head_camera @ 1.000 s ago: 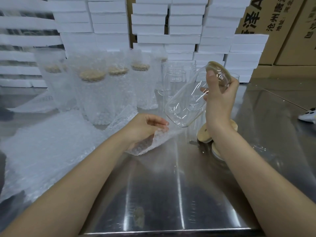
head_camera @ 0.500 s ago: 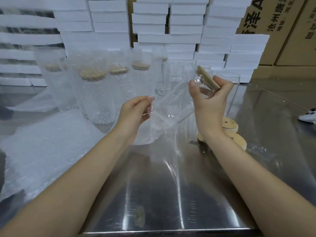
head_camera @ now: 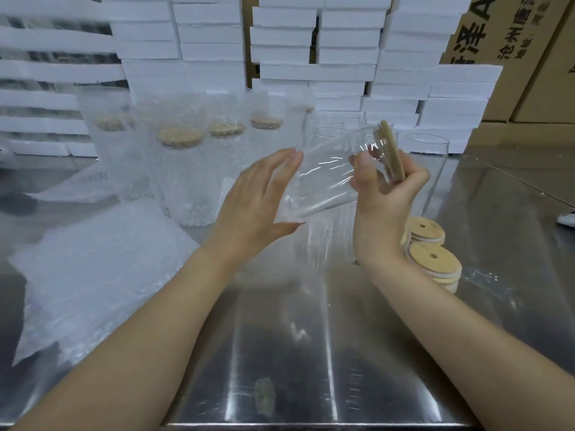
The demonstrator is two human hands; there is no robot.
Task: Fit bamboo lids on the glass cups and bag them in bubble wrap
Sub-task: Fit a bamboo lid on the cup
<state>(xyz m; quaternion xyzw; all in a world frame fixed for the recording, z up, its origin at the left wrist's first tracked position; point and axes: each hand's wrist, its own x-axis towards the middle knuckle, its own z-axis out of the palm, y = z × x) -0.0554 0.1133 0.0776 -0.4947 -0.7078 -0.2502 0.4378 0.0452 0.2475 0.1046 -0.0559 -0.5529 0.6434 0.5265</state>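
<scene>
My right hand (head_camera: 382,197) grips the lidded end of a clear glass cup (head_camera: 329,175), which lies tilted with its base toward the left. Its bamboo lid (head_camera: 390,150) sits on the rim, seen edge-on above my fingers. A thin bubble-wrap bag (head_camera: 291,209) covers the cup's base end. My left hand (head_camera: 255,206) is held against that end with fingers straight and thumb spread below. How far the bag reaches up the cup is hard to tell.
Several bagged, lidded cups (head_camera: 183,169) stand at the back left. A pile of flat bubble bags (head_camera: 102,275) lies left. Loose bamboo lids (head_camera: 432,256) are stacked right of my wrist, with empty glasses (head_camera: 432,169) behind. White foam boxes (head_camera: 311,57) and cartons (head_camera: 513,57) line the steel table (head_camera: 311,353).
My left hand lifted a bag from the table and brought it over the cup's base, then opened flat against it. My right hand turned the cup's lidded end to the right.
</scene>
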